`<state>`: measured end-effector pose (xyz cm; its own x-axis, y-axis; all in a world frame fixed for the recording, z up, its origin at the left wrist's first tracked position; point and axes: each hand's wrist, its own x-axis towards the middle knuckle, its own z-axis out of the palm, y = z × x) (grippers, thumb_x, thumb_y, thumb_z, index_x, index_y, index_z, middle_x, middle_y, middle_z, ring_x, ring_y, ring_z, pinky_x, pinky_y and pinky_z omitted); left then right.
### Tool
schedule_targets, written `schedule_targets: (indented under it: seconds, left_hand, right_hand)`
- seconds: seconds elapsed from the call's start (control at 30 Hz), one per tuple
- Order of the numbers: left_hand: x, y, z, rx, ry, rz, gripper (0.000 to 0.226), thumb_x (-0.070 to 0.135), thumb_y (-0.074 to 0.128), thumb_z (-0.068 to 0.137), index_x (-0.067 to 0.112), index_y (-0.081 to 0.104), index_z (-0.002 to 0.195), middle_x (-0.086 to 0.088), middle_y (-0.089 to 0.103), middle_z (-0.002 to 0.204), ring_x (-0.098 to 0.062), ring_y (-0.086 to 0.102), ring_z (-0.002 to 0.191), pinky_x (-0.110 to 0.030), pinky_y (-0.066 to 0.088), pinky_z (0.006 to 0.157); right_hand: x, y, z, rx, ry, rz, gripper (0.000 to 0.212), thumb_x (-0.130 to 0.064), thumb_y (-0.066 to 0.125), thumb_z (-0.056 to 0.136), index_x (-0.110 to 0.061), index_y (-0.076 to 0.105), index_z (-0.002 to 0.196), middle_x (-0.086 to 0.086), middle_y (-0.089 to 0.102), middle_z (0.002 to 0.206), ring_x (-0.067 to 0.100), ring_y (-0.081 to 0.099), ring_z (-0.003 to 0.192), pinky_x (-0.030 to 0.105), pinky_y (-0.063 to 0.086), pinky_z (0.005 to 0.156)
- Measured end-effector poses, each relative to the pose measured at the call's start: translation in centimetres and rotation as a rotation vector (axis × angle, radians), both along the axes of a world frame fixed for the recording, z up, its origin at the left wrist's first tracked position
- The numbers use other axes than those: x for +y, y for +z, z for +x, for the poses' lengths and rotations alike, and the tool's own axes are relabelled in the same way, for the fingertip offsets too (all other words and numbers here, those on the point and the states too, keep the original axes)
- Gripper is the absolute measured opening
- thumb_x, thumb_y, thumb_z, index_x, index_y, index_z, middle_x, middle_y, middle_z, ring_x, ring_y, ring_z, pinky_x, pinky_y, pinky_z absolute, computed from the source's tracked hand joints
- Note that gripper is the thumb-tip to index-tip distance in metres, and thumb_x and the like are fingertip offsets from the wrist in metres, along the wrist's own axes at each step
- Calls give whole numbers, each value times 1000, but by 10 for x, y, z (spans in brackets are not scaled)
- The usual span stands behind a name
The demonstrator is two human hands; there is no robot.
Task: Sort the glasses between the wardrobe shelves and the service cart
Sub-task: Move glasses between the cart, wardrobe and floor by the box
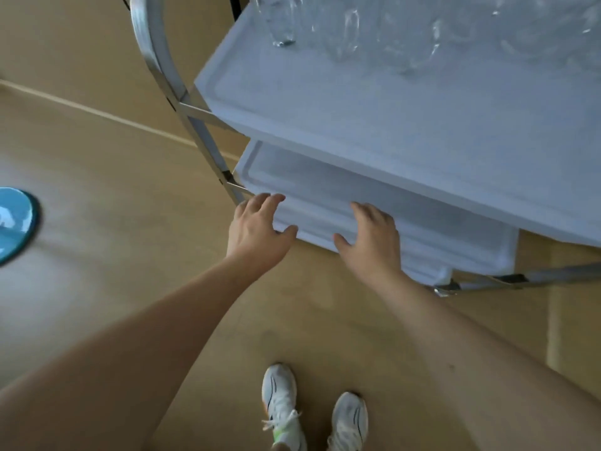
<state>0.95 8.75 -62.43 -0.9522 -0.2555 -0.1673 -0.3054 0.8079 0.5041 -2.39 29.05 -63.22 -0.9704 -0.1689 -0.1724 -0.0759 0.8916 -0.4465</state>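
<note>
Person stands at service cart (406, 131) w/ white plastic trays & metal frame. Clear glasses (344, 30), blurred, sit at far side of top tray. Left hand (260, 227) & right hand (370, 237) both spread wide, holding nothing, over front edge of lower tray (422, 219); contact unclear. White sneakers (283, 405) on tan floor; blue round object (14, 222) at left.
</note>
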Motion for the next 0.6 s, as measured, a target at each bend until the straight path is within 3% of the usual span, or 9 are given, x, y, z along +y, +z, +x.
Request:
schedule_targets:
  seconds: [0.3, 0.6]
  left_hand:
    - [62, 173, 31, -35, -391, -155, 63, 43, 62, 90, 25, 42, 148, -5, 36, 157, -27, 26, 146, -48, 29, 115]
    - [197, 281, 10, 99, -737, -55, 65, 35, 63, 90, 21, 40, 149, -7, 40, 153, -32, 30, 142, -47, 32, 111]
  right_hand:
    - [45, 176, 62, -82, -73, 83, 70, -43, 65, 93, -17, 38, 152, 7, 45, 149, 34, 35, 138, 45, 35, 110]
    - [147, 296, 130, 79, -514, 144, 70, -38, 66, 89, -21, 39, 151, 6, 46, 149, 32, 39, 135, 43, 35, 112]
